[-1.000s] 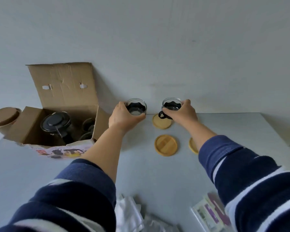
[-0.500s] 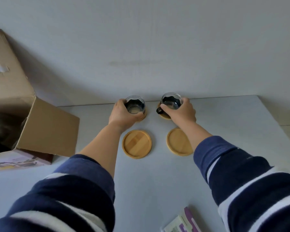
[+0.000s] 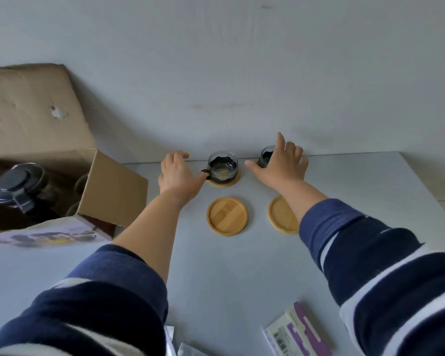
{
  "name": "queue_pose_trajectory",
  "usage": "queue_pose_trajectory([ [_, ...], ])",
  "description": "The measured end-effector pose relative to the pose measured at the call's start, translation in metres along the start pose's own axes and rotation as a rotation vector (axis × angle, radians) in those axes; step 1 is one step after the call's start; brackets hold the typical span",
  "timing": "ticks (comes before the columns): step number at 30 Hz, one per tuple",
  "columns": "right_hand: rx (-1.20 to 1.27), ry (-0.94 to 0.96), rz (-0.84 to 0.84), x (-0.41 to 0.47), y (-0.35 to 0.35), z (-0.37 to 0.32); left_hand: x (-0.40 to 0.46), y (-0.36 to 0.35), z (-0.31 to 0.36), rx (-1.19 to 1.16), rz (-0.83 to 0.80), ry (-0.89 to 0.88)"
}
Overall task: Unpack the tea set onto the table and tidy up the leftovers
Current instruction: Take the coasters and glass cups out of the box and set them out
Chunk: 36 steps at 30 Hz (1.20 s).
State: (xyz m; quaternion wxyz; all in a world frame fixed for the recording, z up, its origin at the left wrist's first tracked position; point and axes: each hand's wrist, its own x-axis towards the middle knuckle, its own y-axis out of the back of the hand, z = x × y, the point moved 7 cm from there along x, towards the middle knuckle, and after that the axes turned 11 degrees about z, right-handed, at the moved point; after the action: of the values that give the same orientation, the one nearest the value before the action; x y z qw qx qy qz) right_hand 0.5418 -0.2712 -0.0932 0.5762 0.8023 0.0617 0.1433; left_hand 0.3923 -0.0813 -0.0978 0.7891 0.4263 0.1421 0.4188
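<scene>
Two small glass cups with dark holders stand at the table's far edge. The left cup (image 3: 222, 165) sits on a round bamboo coaster (image 3: 225, 181). My left hand (image 3: 177, 173) is just left of it, fingers spread, thumb near the cup's handle. The right cup (image 3: 266, 156) is partly hidden behind my right hand (image 3: 280, 164), which is open above it. Two bare bamboo coasters lie nearer me, one on the left (image 3: 227, 216) and one on the right (image 3: 283, 214). The dark-lidded teapot (image 3: 16, 186) stays inside the cardboard box (image 3: 113, 191).
The open box stands at the left with its flap up against the wall (image 3: 242, 73). A printed leaflet (image 3: 301, 332) and plastic wrapping (image 3: 172, 340) lie at the table's near edge. The table's right edge (image 3: 427, 186) is close by.
Both hands have let go of the cups and opened. The cups now stand on the far coasters. The view has swung left, showing the box and teapot again.
</scene>
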Motion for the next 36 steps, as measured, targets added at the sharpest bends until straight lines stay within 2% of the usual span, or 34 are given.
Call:
queue_pose_trajectory([
  [6,0.056,0.223,-0.089,-0.047,0.009,-0.110,-0.003,0.108,-0.049,0.117,0.200,-0.064],
  [10,0.161,0.343,-0.260,-0.094,-0.008,-0.194,-0.008,0.169,-0.112,0.246,0.249,0.029],
  [12,0.253,0.364,-0.351,-0.117,-0.017,-0.230,-0.014,0.187,-0.146,0.360,0.193,0.077],
  [15,0.355,0.369,-0.435,-0.138,-0.028,-0.276,-0.023,0.195,-0.184,0.486,0.000,0.206],
  [18,0.379,0.374,-0.467,-0.144,-0.041,-0.313,-0.020,0.197,-0.189,0.507,-0.094,0.259],
  [24,-0.030,0.458,-0.390,-0.136,-0.063,-0.346,-0.007,0.185,-0.184,0.641,-0.305,0.426],
  [27,-0.247,0.497,-0.348,-0.131,-0.071,-0.354,-0.008,0.179,-0.182,0.628,-0.310,0.491],
  [31,-0.588,0.544,-0.185,-0.131,-0.074,-0.369,-0.008,0.179,-0.178,0.589,-0.270,0.559],
  [36,-0.819,0.514,-0.146,-0.135,-0.078,-0.377,-0.008,0.180,-0.170,0.571,-0.269,0.552],
])
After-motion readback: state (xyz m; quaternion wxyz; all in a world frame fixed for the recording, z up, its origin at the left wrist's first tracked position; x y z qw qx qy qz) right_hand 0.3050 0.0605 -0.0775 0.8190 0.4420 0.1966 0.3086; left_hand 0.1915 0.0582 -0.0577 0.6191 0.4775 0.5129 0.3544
